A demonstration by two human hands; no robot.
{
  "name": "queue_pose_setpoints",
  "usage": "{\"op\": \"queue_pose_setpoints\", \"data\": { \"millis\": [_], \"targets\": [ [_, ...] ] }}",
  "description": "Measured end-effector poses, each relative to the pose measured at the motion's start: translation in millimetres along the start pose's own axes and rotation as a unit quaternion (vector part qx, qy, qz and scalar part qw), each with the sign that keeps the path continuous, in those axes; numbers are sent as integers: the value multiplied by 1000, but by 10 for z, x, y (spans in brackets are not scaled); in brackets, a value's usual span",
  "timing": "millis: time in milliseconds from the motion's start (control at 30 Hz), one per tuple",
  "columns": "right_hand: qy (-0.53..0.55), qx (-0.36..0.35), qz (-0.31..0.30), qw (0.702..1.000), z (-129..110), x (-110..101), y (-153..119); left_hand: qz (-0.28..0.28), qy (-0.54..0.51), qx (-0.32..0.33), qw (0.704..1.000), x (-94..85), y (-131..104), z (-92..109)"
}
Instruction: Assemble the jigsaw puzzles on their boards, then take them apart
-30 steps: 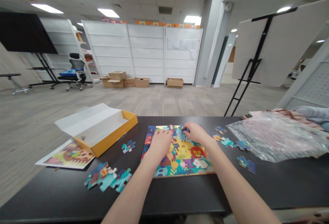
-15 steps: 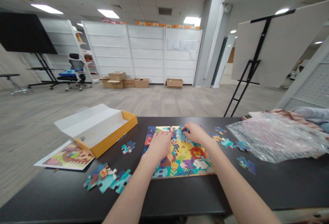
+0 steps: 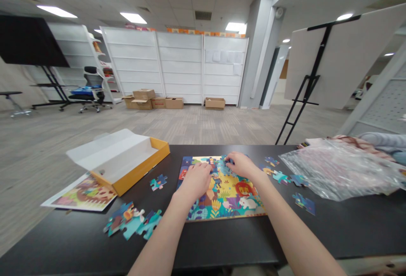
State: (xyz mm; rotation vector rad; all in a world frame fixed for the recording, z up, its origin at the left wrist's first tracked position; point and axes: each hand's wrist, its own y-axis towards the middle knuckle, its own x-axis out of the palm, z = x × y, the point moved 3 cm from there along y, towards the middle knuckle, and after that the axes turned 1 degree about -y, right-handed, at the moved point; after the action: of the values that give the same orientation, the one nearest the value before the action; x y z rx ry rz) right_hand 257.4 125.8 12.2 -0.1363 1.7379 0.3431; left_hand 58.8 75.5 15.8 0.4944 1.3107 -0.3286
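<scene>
A colourful jigsaw puzzle (image 3: 233,183) with a lion, a white animal and plants lies on the black table in front of me. My left hand (image 3: 198,176) rests palm down on its left part, fingers stretched forward and touching the surface. At the puzzle's far edge, my right hand (image 3: 237,164) has its fingers pinched on a blue puzzle piece (image 3: 223,158). That piece is partly covered by the fingers, and I cannot tell whether it is seated. Both hands hide portions of the picture.
Left of the puzzle are a heap of loose pieces (image 3: 133,221), a single piece (image 3: 158,181), an open yellow box (image 3: 139,168) and a printed picture sheet (image 3: 82,193). To the right, several pieces (image 3: 281,177) lie near a clear plastic bag (image 3: 342,168).
Both hands keep almost the same place on the puzzle. The whole view has shifted very slightly.
</scene>
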Motion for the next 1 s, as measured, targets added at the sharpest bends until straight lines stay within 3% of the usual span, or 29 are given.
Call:
{"op": "queue_pose_setpoints", "data": {
  "millis": [233,333,533,633,833,1000],
  "targets": [
    [14,-4,7,1000,-35,-21,-3,1,-8,-1,1000,-22,-3,4],
    [28,16,30,999,59,-101,2,2,-9,1,1000,-28,-6,3],
    [-19,201,99,974,585,-366,-128,-4,-16,-2,1000,-32,-10,-2],
    [-25,249,86,964,715,-390,-184,-3,-20,2,1000,-32,-6,-8],
    [-23,243,65,968,770,-389,-239,-8,-11,8,1000,-35,14,-13],
    [-49,267,11,962,1208,-605,-708,-16,-7,11,1000,-47,4,6]
  ]
}}
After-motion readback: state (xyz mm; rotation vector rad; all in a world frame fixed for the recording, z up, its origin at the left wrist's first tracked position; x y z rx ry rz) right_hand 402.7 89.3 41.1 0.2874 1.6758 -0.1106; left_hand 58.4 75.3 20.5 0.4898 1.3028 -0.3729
